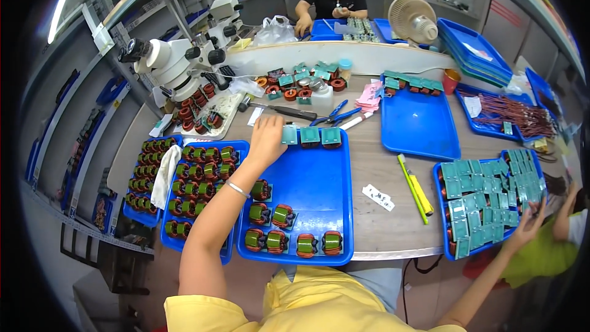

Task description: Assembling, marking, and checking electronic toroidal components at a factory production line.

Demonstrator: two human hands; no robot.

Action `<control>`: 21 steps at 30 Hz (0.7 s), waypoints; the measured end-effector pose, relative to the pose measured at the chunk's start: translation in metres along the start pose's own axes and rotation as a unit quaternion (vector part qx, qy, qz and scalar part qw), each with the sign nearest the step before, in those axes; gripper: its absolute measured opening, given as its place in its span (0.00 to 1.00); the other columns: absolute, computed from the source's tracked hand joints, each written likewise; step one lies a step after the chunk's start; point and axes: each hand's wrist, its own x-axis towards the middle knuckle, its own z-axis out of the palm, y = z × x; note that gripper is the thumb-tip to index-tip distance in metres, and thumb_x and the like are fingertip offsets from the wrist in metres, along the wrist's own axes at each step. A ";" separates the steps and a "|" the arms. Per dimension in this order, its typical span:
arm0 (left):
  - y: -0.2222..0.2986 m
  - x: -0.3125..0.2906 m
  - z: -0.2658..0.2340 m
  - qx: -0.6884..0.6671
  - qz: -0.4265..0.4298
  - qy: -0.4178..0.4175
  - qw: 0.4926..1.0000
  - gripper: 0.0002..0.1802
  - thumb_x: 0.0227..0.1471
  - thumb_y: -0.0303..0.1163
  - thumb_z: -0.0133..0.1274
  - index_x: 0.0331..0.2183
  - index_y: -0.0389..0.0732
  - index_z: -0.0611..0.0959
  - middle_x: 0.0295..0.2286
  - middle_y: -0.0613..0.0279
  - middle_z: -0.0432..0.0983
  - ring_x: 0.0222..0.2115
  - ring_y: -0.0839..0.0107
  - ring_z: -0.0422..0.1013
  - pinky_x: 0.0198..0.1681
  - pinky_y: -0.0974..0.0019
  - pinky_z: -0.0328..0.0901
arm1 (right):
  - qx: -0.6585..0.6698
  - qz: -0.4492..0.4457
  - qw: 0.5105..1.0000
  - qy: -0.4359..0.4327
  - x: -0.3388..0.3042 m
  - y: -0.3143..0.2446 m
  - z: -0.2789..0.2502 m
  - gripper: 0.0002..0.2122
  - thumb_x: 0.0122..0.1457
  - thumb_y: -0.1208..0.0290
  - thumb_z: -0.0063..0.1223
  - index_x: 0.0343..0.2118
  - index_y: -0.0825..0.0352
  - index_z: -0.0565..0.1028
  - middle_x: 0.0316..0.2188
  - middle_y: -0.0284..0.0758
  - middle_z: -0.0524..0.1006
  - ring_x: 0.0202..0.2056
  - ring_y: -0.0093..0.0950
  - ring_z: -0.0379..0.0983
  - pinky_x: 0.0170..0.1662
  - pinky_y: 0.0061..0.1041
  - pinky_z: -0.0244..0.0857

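Note:
My left hand point(268, 139) is curled at the far left corner of a blue tray point(313, 193). Its fingers are bent down beside a row of coils with green circuit boards point(310, 136); what lies under them is hidden. Several copper-and-green coils point(283, 216) stand in the near part of this tray. Far to the right, my right hand point(527, 226) reaches over the edge of another blue tray point(447, 247), packed with green-board coils point(473, 200). Its fingers close around one green-board coil point(533, 208) at that tray's right side.
Coil-filled trays point(230, 249) and a white cloth point(166, 175) lie left. A microscope point(166, 61), pliers point(337, 114), yellow cutter point(418, 190), paper label point(377, 197) and a blue tray point(418, 126) share the bench. A co-worker point(335, 0) sits opposite; another person's arm point(564, 212) shows right.

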 end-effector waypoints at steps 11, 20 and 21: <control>0.117 -0.054 -0.081 -0.773 -0.088 -0.070 0.624 0.19 0.49 0.26 0.53 0.44 0.36 0.71 0.37 0.61 0.72 0.36 0.75 0.69 0.38 0.70 0.67 | 0.243 -0.007 0.958 -0.153 -0.061 -0.185 0.168 0.12 0.53 0.85 0.39 0.39 0.73 0.73 0.29 0.36 0.72 0.29 0.21 0.68 0.33 0.15 0.61; 0.144 -0.061 -0.087 -0.799 -0.108 -0.126 0.579 0.16 0.51 0.25 0.47 0.44 0.32 0.71 0.43 0.54 0.70 0.44 0.69 0.66 0.49 0.65 0.61 | 0.406 0.017 0.868 -0.288 -0.057 -0.237 0.206 0.20 0.48 0.72 0.54 0.44 0.77 0.69 0.33 0.40 0.69 0.32 0.29 0.71 0.38 0.24 0.64; 0.144 -0.061 -0.089 -0.806 -0.111 -0.130 0.567 0.16 0.51 0.25 0.47 0.44 0.31 0.71 0.43 0.53 0.69 0.45 0.68 0.65 0.50 0.65 0.60 | 0.429 0.005 0.847 -0.316 -0.055 -0.238 0.211 0.27 0.46 0.67 0.60 0.46 0.78 0.66 0.35 0.40 0.69 0.35 0.31 0.71 0.40 0.26 0.64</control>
